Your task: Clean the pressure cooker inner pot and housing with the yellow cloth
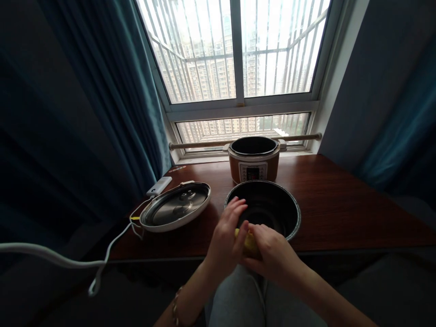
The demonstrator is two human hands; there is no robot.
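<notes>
A small yellow thing (251, 246) lies between my hands at the near rim of a dark inner pot (269, 211). It may be cloth or sponge, but much of it is covered. My left hand (225, 236) holds its left side with the thumb, the other fingers reaching up over the pot's left rim. From the right, my right hand (274, 250) has its fingers bent round the yellow thing. The pot stands at the table's front edge, its dark inside facing up.
Behind the pot is a brown and white electric cooker (254, 163), lid off. Its round lid (179, 206) lies to the left, inner side up. Farther left are a white power strip (161, 186) and a cable (116, 240). The wooden table (340, 204) ends at the window.
</notes>
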